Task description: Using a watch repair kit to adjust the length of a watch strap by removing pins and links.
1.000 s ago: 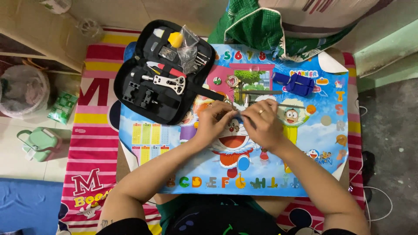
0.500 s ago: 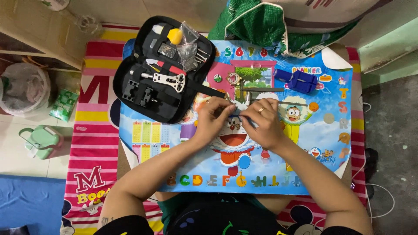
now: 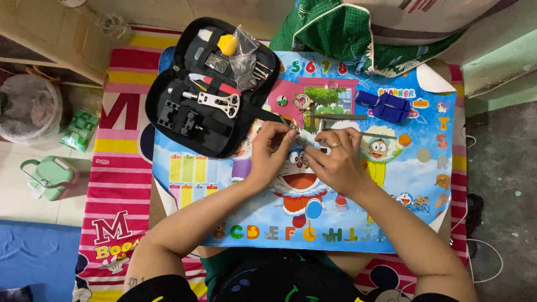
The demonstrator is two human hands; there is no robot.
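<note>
A low table, almost wholly covered, showed only a brown corner [image 3: 158, 202] at lower left of centre. A colourful cartoon poster [image 3: 391, 184] lay spread over it. On the poster rested an open black tool case [image 3: 184, 120] at upper left and a blue tool [image 3: 390, 106] at upper right.

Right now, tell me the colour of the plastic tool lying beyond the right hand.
Blue: the plastic tool lies on the cartoon poster, clearest in the head view.
</note>
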